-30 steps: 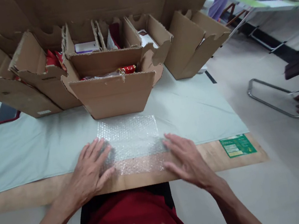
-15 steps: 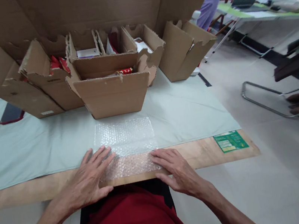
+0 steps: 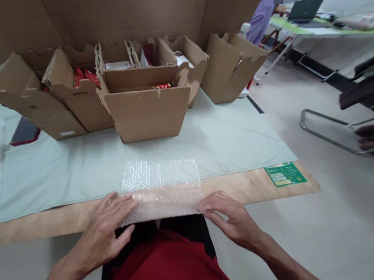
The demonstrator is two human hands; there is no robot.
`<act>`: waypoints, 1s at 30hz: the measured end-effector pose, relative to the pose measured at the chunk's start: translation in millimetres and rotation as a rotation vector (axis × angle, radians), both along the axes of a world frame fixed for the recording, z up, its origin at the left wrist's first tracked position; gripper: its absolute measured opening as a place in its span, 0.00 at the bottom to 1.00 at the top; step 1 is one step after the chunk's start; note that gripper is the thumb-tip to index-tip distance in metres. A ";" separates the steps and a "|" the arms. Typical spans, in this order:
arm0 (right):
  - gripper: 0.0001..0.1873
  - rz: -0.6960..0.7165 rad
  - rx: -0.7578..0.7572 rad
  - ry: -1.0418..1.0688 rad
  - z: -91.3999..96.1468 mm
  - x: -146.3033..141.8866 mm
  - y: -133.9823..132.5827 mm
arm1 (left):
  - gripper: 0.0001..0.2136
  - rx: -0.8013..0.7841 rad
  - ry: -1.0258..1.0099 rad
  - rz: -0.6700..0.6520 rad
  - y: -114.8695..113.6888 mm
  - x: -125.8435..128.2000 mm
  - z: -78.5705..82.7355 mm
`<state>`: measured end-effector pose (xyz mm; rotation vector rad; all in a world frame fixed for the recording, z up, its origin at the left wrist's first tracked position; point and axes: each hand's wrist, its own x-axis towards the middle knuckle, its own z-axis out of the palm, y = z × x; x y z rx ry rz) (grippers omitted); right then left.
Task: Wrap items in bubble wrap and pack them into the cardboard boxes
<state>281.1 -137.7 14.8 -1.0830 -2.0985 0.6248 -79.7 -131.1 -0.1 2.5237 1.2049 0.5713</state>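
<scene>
Head: bubble wrap (image 3: 164, 186) between fingers (image 3: 217, 200)

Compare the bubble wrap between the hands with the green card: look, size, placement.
Look: the bubble wrap is clear and bumpy; the green card is printed.
Size: the wrap is clearly larger than the card.
Placement: the wrap spans cloth and wood, between the hands; the card lies on the wood, right of the right hand.
Shared: both lie near the table's front edge.

bubble-wrap sheet (image 3: 160, 177): corner hidden by right fingers (image 3: 214, 200) | front carton (image 3: 152, 114): contents mostly hidden
</scene>
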 end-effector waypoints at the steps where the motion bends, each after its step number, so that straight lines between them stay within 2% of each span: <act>1: 0.08 -0.052 -0.065 0.014 4.5 1.2 3.7 | 0.20 -0.016 -0.056 0.037 0.8 2.1 3.6; 4: 0.08 -0.230 -0.213 0.011 11.6 4.1 21.7 | 0.09 -0.129 -0.198 0.236 10.4 13.0 13.9; 7: 0.09 -0.354 -0.223 0.016 7.4 3.9 46.2 | 0.11 -0.258 -0.238 0.449 27.4 25.6 18.1; 9: 0.10 -0.401 -0.184 -0.005 0.2 1.5 62.0 | 0.11 -0.236 -0.210 0.514 39.3 31.8 15.9; 15: 0.10 -0.403 0.026 -0.246 -21.9 -6.7 90.6 | 0.11 -0.009 0.059 0.497 60.4 37.2 -3.1; 19: 0.10 -0.385 0.121 -0.380 -24.5 -5.2 100.7 | 0.11 0.069 0.221 0.491 61.9 33.3 -9.7; 24: 0.11 -0.309 0.070 -0.436 -21.9 -5.7 113.7 | 0.20 0.059 0.276 0.580 59.0 31.3 -9.1; 28: 0.06 -0.262 -0.008 -0.401 -20.3 -10.9 117.8 | 0.20 -0.040 0.229 0.546 59.0 34.3 -10.4; 30: 0.07 -0.271 -0.078 -0.332 -14.5 -13.5 112.2 | 0.21 -0.061 0.180 0.509 62.3 33.4 -7.1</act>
